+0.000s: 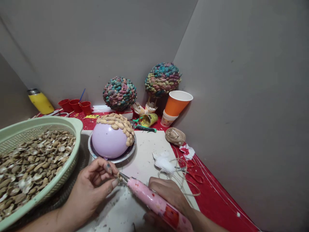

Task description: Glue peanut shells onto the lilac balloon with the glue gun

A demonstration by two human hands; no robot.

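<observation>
Pink glue gun [151,197]: tilted, nozzle at small peanut shell [119,176]. Purple balloon [108,141]: partly peanut-covered, seated in metal dish [131,152].

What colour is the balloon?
The balloon is pale purple, best seen in the head view.

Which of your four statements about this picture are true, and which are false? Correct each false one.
1. The glossy lilac balloon rests in a round metal dish. True.
2. Tan peanuts cover the whole balloon. False: the peanuts cover only its top and right side.
3. The right hand holds a pink glue gun. True.
4. The ball of brown twine lies left of the balloon. False: the twine lies to its right.
</observation>
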